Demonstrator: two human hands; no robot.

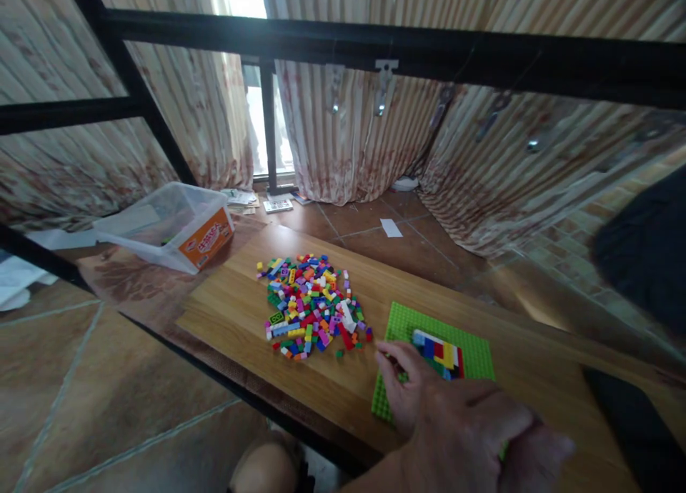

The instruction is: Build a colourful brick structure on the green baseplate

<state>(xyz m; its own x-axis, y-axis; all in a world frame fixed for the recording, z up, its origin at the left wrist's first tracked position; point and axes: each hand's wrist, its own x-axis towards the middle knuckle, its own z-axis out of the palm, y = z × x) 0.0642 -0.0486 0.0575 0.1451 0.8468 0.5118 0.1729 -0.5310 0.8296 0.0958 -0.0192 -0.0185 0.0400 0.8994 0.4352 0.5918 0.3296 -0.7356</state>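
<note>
A green studded baseplate [476,350] lies on the wooden board, with a block of built toy bricks [439,351] in several colours on it. Over the plate's near left corner, my right hand [404,400] points left, thumb and index finger curled together in a pinch. Anything between those fingertips is hidden or too small to name. My left hand [471,436] crosses in front, near the plate's lower edge, and covers part of the plate and of my right hand. Its fingers are blurred and partly hidden. Left of the plate, a heap of loose toy bricks [314,304] is spread out.
A clear plastic tub [161,225] with an orange label stands at the board's far left. A dark flat object [635,421] lies at the right. The wooden board [230,300] ends along its near edge. A black metal frame [343,43] crosses above, before curtains.
</note>
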